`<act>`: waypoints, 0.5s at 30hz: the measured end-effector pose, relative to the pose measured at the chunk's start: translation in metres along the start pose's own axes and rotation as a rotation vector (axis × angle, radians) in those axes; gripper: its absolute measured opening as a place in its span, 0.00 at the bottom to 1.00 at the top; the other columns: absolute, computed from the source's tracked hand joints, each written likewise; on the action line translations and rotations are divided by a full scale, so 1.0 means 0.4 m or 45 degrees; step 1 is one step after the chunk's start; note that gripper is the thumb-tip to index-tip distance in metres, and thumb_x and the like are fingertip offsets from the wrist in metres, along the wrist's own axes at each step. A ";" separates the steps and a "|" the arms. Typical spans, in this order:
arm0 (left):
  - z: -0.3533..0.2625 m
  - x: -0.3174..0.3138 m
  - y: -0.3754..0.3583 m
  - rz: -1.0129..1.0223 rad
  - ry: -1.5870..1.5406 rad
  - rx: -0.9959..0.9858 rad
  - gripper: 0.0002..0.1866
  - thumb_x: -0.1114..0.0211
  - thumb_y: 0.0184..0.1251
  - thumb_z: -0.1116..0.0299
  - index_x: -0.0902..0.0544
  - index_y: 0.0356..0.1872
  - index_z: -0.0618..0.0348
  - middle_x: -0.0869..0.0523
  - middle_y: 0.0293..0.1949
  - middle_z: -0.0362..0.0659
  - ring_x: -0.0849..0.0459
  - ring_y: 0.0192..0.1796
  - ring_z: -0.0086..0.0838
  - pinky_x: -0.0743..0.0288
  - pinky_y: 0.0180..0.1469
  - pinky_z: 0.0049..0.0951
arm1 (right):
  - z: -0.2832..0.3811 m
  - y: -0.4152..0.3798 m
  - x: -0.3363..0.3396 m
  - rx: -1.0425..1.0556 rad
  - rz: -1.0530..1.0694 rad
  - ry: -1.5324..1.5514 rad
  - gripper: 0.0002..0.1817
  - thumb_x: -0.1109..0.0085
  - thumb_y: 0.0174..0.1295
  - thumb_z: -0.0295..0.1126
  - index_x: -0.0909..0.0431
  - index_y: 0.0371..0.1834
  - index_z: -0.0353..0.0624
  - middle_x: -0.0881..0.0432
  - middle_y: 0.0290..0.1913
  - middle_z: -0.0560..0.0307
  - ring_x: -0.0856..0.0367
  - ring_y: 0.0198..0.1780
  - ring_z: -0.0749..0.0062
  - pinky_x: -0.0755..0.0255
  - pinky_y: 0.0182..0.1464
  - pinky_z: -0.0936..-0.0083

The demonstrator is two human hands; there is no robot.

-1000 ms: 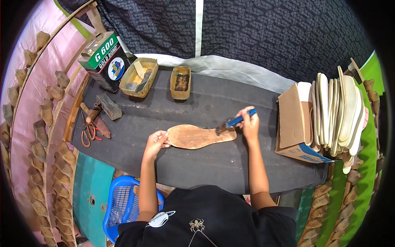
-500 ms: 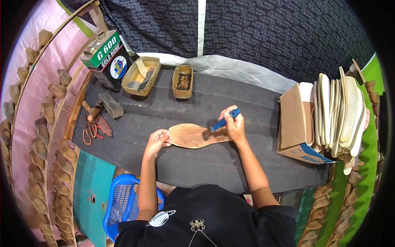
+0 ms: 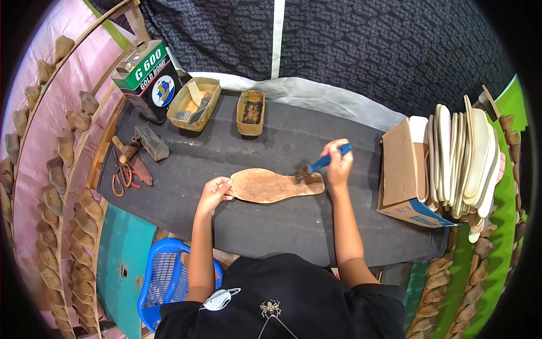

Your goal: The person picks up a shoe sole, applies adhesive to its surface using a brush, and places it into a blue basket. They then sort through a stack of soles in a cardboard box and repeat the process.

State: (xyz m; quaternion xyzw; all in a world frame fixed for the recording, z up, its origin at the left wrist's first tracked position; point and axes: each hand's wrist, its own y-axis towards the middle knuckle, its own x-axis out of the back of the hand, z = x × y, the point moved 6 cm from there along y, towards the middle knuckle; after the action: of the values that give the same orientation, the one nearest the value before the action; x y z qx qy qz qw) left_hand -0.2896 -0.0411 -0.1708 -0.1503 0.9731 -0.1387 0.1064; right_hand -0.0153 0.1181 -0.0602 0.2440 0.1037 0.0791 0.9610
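Observation:
A brown shoe sole [image 3: 262, 186] lies flat on the dark table, its wide end to the left and its narrow end to the right. My left hand [image 3: 215, 192] pinches the rim of the wide end between thumb and fingers. In my right hand [image 3: 339, 164] is a brush with a blue handle [image 3: 333, 157], held at a slant. Its dark bristles, a little blurred, are at the upper edge of the sole near the narrow end. The sole's surface looks darker and patchy around there.
Behind stand a glue can [image 3: 148, 82], a tub with scrapers [image 3: 195, 104] and a smaller stained tub [image 3: 250, 113]. Scissors [image 3: 121, 172], a hammer [image 3: 127, 150] and a grey block [image 3: 152, 142] lie left. A cardboard box [image 3: 403, 169] packed with pale soles stands right.
My right hand has moved the brush to the right along the sole, from its middle toward the narrow end. My left hand has kept its hold on the wide end.

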 end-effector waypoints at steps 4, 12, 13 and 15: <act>0.006 0.001 0.002 0.007 -0.032 -0.029 0.06 0.45 0.62 0.69 0.25 0.34 0.62 0.21 0.23 0.38 0.23 0.25 0.17 0.28 0.27 0.14 | -0.051 -0.021 -0.046 -0.128 0.135 -0.039 0.04 0.55 0.59 0.28 0.35 0.27 0.43 0.28 0.23 0.60 0.32 0.24 0.83 0.36 0.27 0.86; 0.002 0.002 0.001 -0.005 -0.051 -0.021 0.07 0.44 0.62 0.68 0.25 0.33 0.62 0.21 0.23 0.38 0.23 0.24 0.17 0.28 0.27 0.14 | -0.096 0.006 0.152 -0.123 -0.159 -0.003 0.01 0.58 0.58 0.25 0.35 0.30 0.42 0.28 0.22 0.61 0.33 0.21 0.83 0.38 0.22 0.86; 0.001 0.002 0.001 -0.005 -0.041 -0.018 0.08 0.44 0.62 0.68 0.24 0.33 0.62 0.21 0.22 0.38 0.23 0.24 0.17 0.28 0.27 0.14 | -0.096 0.013 0.175 -0.100 -0.166 -0.086 0.01 0.57 0.57 0.24 0.35 0.30 0.40 0.28 0.21 0.61 0.31 0.22 0.81 0.36 0.25 0.84; -0.002 0.001 0.001 -0.001 -0.026 -0.016 0.08 0.44 0.62 0.67 0.24 0.33 0.62 0.21 0.22 0.38 0.23 0.24 0.17 0.28 0.27 0.14 | -0.054 0.024 0.170 -0.013 -0.142 -0.254 0.01 0.57 0.56 0.24 0.35 0.30 0.40 0.28 0.21 0.60 0.31 0.22 0.81 0.36 0.26 0.84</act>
State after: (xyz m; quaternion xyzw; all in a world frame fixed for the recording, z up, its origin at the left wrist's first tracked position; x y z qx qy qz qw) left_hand -0.2904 -0.0406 -0.1703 -0.1529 0.9727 -0.1309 0.1154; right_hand 0.0444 0.1500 -0.0850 0.2397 0.0205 0.0013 0.9706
